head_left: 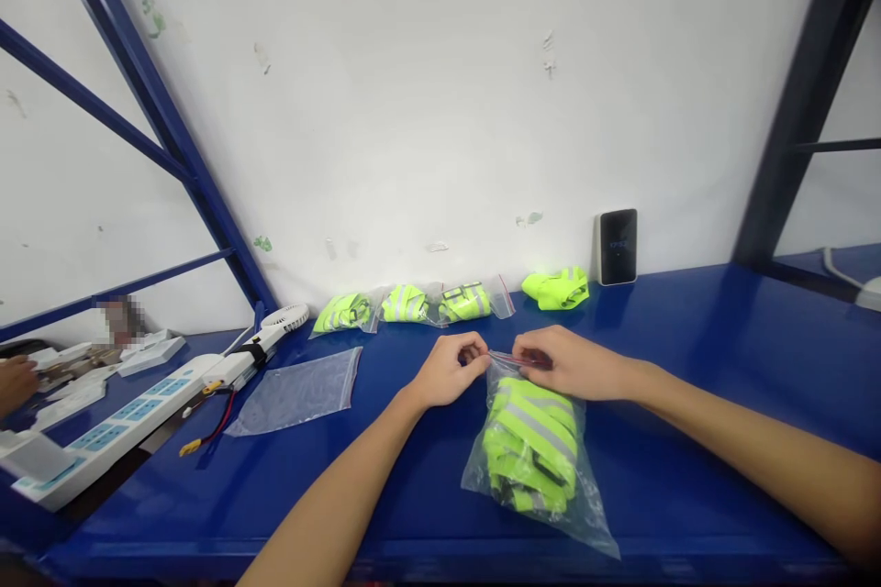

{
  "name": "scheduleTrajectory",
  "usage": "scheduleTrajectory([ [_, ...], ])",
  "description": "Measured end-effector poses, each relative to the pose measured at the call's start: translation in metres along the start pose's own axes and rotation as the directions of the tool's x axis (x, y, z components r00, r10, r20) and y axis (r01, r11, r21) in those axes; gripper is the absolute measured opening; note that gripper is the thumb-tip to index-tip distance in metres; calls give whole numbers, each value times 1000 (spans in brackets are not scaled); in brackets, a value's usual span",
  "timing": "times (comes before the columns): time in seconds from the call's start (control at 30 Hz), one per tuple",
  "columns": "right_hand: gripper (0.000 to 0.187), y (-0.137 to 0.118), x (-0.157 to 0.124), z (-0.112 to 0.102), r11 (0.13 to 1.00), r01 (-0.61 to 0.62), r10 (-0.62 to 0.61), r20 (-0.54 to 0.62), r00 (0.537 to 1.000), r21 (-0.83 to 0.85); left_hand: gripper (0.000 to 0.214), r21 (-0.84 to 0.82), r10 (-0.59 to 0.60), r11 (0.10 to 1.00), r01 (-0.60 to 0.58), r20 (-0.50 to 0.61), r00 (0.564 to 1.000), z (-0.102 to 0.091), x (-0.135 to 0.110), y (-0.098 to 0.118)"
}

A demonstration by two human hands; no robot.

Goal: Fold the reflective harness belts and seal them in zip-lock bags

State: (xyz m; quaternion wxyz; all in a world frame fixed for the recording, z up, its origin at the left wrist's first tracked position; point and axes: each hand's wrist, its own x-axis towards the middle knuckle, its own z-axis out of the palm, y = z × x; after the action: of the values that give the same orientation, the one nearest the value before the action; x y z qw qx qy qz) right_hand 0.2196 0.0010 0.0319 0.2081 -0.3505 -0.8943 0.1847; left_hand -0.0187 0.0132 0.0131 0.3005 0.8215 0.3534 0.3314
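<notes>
A clear zip bag (590,503) lies near the table's front edge, its zip end toward the wall. Inside it is a folded neon-yellow reflective vest (531,445) with grey stripes. My left hand (451,369) pinches the left corner of the zip strip between thumb and forefinger. Closed on the same strip, farther right, is my right hand (576,363), its fingers curled over the bag's edge. An unbagged yellow vest (556,289) lies folded beyond my right hand. A flat zip bag (297,393) without a vest rests to the left of my left hand.
Several bagged vests (406,304) line the wall. A black-screened device (618,247) leans there at right. At left are a power strip (130,417), a small white fan (285,319) and a cable with yellow connectors (210,422). Another person's hand (17,378) shows at far left.
</notes>
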Motion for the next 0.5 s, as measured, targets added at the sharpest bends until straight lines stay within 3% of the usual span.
scheduleTrajectory([
  [0.13,7,-1,0,2,996,7,-10,-33,999,-93,13,-24,-12,1000,12,-16,1000,5,1,1],
  [0.33,12,-7,4,2,994,-8,11,-31,999,111,13,24,10,1000,-10,-2,1000,3,-3,7],
  [0.5,21,-6,8,5,934,-154,147,44,988,322,18,64,16,998,-13,-37,999,6,-4,16],
])
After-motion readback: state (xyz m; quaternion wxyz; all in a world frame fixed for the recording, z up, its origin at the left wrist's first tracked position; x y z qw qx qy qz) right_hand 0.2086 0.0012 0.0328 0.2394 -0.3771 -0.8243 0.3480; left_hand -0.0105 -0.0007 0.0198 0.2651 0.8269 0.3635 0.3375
